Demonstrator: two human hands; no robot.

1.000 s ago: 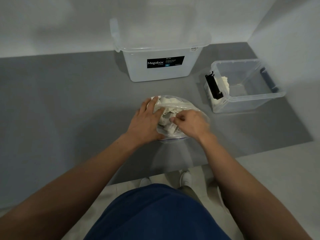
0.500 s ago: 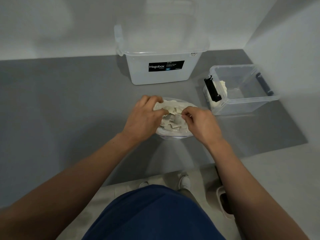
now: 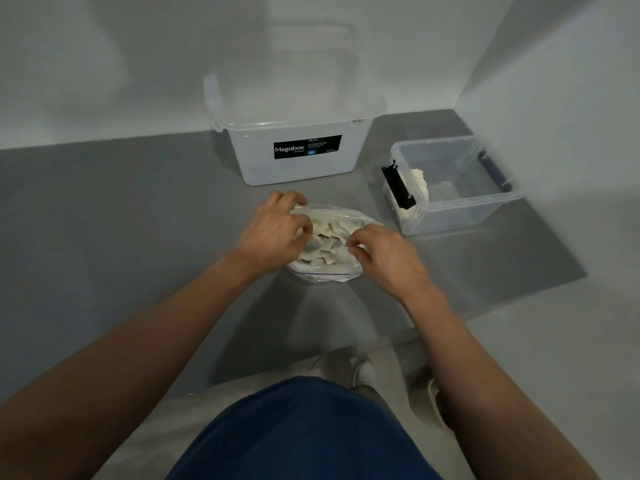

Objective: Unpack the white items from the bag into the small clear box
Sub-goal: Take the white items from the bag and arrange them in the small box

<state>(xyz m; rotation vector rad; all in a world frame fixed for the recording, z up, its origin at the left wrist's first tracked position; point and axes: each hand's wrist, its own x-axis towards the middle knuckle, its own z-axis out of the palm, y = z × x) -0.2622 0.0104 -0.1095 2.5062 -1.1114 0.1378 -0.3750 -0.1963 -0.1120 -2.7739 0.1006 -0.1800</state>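
Spillage looms: with curled fingers your left hand [image 3: 273, 233] and right hand [image 3: 386, 259] pinch the mouth of the bag [image 3: 322, 273] at centre, so tugging could scatter white items [image 3: 329, 233] short of the small clear box [image 3: 464, 216], far right.

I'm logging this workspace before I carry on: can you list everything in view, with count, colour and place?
Large translucent lidded storage box with black Megabox label: one, whitish, back centre.
Small clear plastic box with black latches: one, clear, open, at the right.
White items in the small box: count unclear, white, at its left end.
Clear plastic zip bag: one, clear, front centre.
White items in the bag: many, white, piled inside.
Grey counter: one, grey, under all of these.
Pale shoe: at least one, on the floor below.
Blue garment: one, bottom centre.
Left hand: fingers curled on the bag's left rim.
Right hand: pinching the bag's right rim.
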